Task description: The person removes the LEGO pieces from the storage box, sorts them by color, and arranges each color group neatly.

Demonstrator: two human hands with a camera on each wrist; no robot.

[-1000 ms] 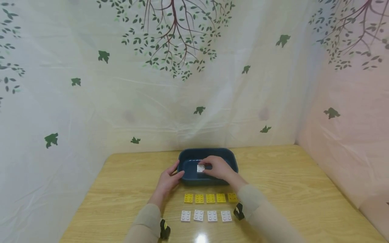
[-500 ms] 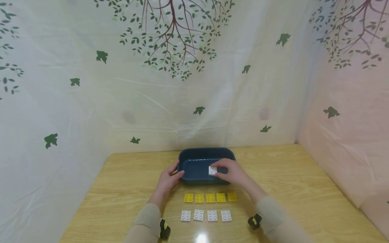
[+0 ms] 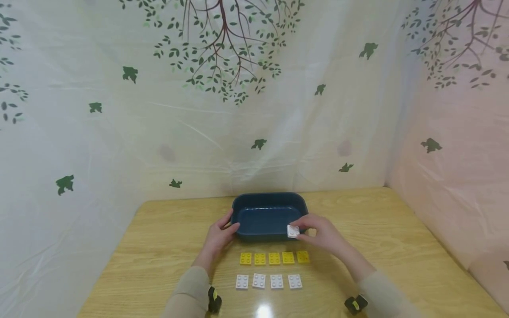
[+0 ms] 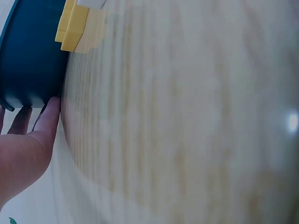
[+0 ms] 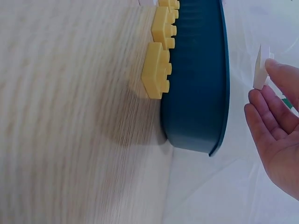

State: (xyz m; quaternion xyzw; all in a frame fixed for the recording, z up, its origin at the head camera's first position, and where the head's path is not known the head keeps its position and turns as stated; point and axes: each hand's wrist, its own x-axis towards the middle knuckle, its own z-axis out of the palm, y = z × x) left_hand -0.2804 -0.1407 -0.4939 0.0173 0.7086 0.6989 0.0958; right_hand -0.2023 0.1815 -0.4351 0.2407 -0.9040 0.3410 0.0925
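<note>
In the head view a dark blue rectangular tub (image 3: 266, 238) stands at the back of the table. My left hand (image 3: 218, 236) touches its left end with extended fingers; the left wrist view shows those fingers (image 4: 49, 119) against the end wall. My right hand (image 3: 324, 234) pinches a white toy brick (image 3: 293, 231) between thumb and fingers, over the tub's front right rim. In the right wrist view this brick (image 5: 261, 67) is held edge-on, apart from the tub. Before the tub lie a row of yellow toy bricks (image 3: 274, 258) and a row of white ones (image 3: 276, 281).
The wooden table (image 3: 167, 247) meets a pale curtain (image 3: 199, 145) printed with leaves and birds along its back. A dark device (image 3: 214, 300) sits on the left wrist and another one (image 3: 355, 304) on the right.
My right hand has moved from inside the tub to the right and toward me, with the white brick still pinched. The left hand stays at the tub's left end.
</note>
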